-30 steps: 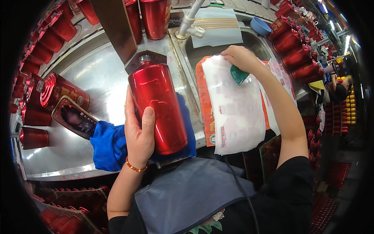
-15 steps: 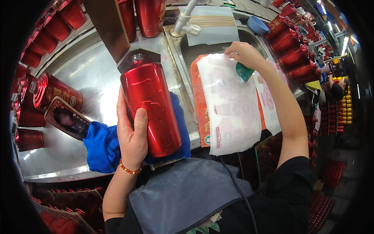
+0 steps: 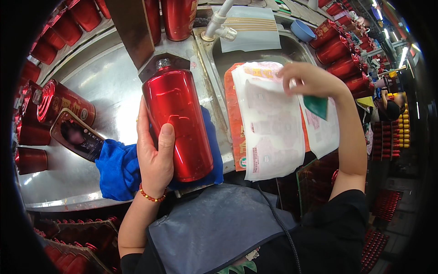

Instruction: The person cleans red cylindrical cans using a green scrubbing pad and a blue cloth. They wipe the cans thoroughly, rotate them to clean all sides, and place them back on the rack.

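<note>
My left hand (image 3: 155, 153) grips a shiny red metallic bottle (image 3: 178, 125) by its lower left side, thumb across the front. The bottle lies with its neck pointing away from me, over a blue cloth (image 3: 112, 169) on the metal counter. At the right, my right hand (image 3: 312, 80) is smeared by motion above the upper right corner of a stack of white translucent printed sheets (image 3: 273, 137). A green flat scraper (image 3: 316, 106) sticks out below its palm. Whether its fingertips also hold a sheet is too blurred to tell.
A phone (image 3: 77, 134) leans beside a red canister (image 3: 64, 102) on the left. Beyond the stack are a metal sink (image 3: 299, 50), a faucet (image 3: 216, 25) and a blue bowl (image 3: 302, 30). More red containers (image 3: 331, 48) line the far right. A brown post (image 3: 130, 27) rises behind the bottle.
My right hand has moved right and slightly nearer, off the stack's far edge, carrying the scraper. Pink and yellow print now shows at the stack's top. My left hand keeps its hold.
</note>
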A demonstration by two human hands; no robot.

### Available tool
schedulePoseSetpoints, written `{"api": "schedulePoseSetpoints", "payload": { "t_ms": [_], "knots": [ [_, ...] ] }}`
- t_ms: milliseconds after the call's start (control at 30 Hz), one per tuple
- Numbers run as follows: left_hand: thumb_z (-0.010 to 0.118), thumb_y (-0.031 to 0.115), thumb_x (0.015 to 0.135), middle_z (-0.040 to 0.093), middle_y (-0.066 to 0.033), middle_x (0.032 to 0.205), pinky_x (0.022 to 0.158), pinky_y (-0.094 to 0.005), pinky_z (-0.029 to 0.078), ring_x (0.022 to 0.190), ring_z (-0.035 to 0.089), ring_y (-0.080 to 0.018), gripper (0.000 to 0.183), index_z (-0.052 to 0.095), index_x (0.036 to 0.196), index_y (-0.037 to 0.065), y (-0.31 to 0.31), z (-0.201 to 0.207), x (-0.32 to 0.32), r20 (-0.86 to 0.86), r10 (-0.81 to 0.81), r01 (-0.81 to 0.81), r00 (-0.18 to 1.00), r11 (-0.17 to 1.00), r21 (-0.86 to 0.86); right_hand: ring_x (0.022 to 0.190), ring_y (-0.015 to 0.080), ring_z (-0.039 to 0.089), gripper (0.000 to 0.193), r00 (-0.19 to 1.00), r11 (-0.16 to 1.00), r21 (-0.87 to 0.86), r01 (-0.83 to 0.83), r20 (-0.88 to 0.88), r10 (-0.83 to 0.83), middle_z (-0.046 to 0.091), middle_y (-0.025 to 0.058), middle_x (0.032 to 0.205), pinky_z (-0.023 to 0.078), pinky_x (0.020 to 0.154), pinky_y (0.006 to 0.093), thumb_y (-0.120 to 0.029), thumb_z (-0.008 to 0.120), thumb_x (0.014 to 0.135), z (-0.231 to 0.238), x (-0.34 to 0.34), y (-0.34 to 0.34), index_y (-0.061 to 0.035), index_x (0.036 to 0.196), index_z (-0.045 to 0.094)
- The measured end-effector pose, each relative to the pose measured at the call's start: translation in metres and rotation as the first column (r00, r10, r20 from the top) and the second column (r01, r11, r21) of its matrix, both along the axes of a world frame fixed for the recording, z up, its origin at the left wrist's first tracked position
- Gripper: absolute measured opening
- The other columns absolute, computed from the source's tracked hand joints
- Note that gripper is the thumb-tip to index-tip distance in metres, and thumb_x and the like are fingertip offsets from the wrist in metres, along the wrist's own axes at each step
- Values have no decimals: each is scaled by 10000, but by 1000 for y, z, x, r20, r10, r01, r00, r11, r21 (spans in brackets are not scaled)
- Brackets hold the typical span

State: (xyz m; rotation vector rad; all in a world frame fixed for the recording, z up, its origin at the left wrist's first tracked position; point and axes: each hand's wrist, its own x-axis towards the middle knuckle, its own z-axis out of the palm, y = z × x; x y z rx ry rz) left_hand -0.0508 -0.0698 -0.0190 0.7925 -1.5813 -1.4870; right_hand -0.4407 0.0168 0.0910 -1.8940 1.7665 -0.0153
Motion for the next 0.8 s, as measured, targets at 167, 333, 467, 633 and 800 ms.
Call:
{"api": "schedulePoseSetpoints", "payload": {
  "t_ms": [167, 333, 467, 633, 800],
  "knots": [
    [574, 293, 1074, 453, -160, 1538, 1155, -359, 375, 1380, 480, -230, 696, 257, 1608, -19, 1, 7, -4, -76, -29, 34, 997, 997, 66, 896, 133, 618, 298, 814, 877, 219, 427, 330, -478, 694, 104, 1168, 491, 738, 270, -254, 781, 893, -5, 8, 22, -86, 1136, 749],
    [571, 317, 1078, 493, -146, 1503, 1131, -342, 398, 1337, 513, -212, 692, 266, 1605, -12, -2, 4, -8, -96, -38, 46, 995, 995, 87, 948, 261, 652, 314, 951, 956, -68, 285, -101, -291, 694, 89, 945, 500, 841, 404, -242, 781, 841, -36, 15, 52, -86, 1106, 715],
    [546, 318, 1092, 519, -131, 1465, 1102, -329, 418, 1289, 532, -191, 640, 302, 1590, -2, -2, 3, -3, -61, -17, 21, 998, 998, 65, 826, 246, 684, 211, 922, 913, -218, 346, -103, -374, 680, 140, 870, 509, 746, 402, -162, 745, 841, 5, 55, 93, -71, 1024, 696],
    [524, 323, 1103, 544, -115, 1417, 1076, -319, 436, 1243, 546, -172, 592, 347, 1564, -2, -4, 4, -12, -123, -58, 70, 991, 993, 94, 718, 235, 706, 275, 890, 855, -253, 453, 79, -448, 754, 117, 876, 519, 661, 324, -6, 685, 838, 99, 104, 206, -50, 1094, 776],
    [526, 334, 1103, 558, -116, 1393, 1054, -308, 454, 1217, 558, -161, 581, 372, 1548, -7, -4, 10, -8, -112, -46, 57, 993, 994, 93, 820, 221, 754, 333, 777, 764, 272, 585, 84, -624, 785, 125, 894, 572, 747, 305, 69, 673, 740, 107, 114, 263, -59, 1009, 821]
  ]
}}
